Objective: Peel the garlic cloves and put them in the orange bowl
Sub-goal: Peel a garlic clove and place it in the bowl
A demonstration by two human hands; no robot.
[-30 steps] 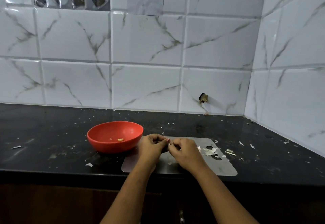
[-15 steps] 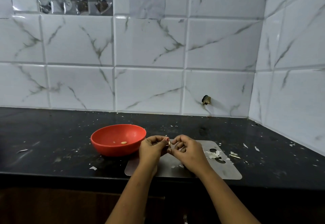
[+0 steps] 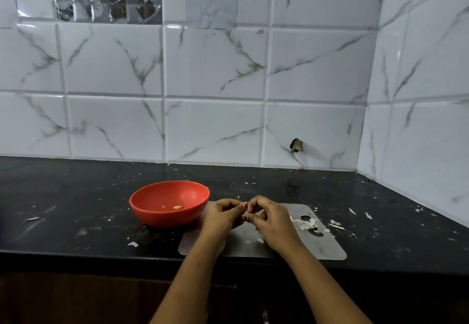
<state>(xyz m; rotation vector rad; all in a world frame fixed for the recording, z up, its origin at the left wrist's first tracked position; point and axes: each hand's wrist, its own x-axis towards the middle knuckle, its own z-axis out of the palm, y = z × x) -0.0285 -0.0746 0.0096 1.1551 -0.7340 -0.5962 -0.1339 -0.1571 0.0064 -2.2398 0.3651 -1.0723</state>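
Right hand (image 3: 272, 222) arched higher; it and left hand (image 3: 220, 215) pinch, seemingly, a garlic clove (image 3: 246, 210) between them.

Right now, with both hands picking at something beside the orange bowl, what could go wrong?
The clove, hidden between left hand and right hand, is over the metal sheet, not the orange bowl; a slip might drop it among the peel scraps. Stray peel could also reach the bowl.
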